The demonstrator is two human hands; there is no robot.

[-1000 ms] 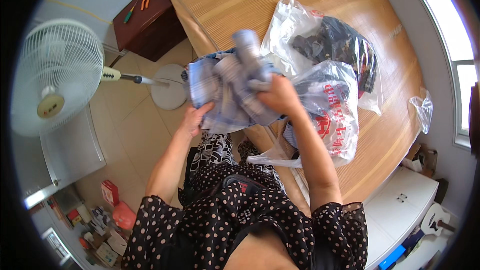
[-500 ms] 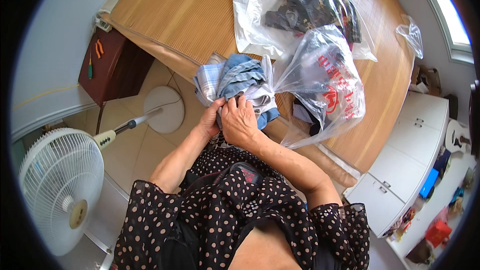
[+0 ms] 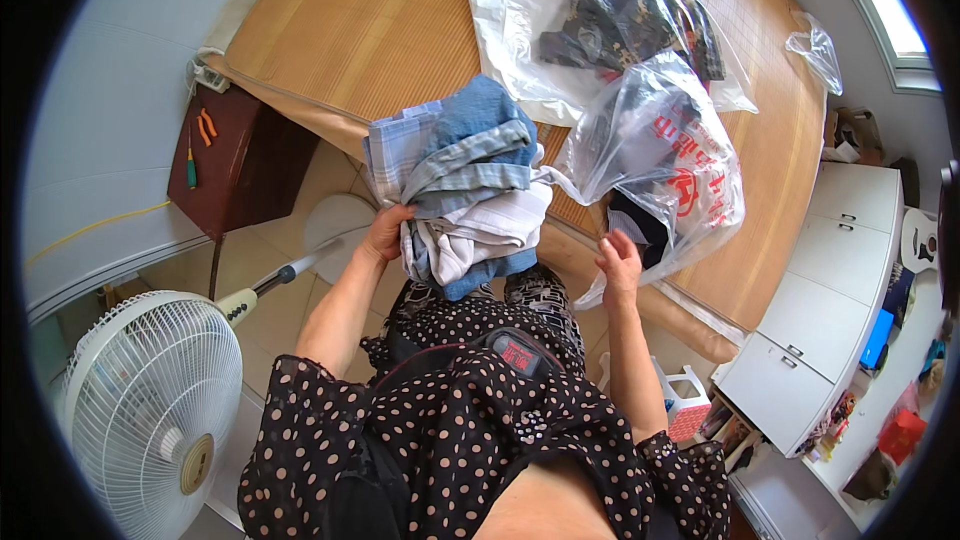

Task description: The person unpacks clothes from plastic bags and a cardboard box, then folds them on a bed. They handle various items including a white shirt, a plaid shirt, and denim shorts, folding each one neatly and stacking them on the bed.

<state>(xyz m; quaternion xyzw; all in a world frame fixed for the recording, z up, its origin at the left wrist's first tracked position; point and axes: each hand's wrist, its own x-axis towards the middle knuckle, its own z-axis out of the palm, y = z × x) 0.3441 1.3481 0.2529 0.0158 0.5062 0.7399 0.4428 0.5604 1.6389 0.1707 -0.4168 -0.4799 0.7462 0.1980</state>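
My left hand (image 3: 388, 230) grips the lower left side of a bundle of folded clothes (image 3: 480, 155), its thumb on top. Blue, light-blue plaid and whitish striped cloth shows in the bundle, which is held over my lap at the bed's edge. My right hand (image 3: 620, 262) is off the bundle, fingers apart and slightly curled, with nothing in it. Just beyond that hand lies a clear plastic bag (image 3: 590, 155) with red print, and dark and striped clothing (image 3: 640, 225) shows at its opening. A twisted whitish strip of the bag reaches the bundle's right side.
A second clear bag (image 3: 500, 30) with dark patterned clothing lies farther back on the bed mat (image 3: 390, 30). A standing fan (image 3: 150, 420) is at the left, near a dark red cabinet (image 3: 250, 155) with tools on it. White drawers (image 3: 790, 320) stand at the right.
My right hand has left the bundle and moved right, opening. The bundle has turned and spread more into view, still in my left hand.
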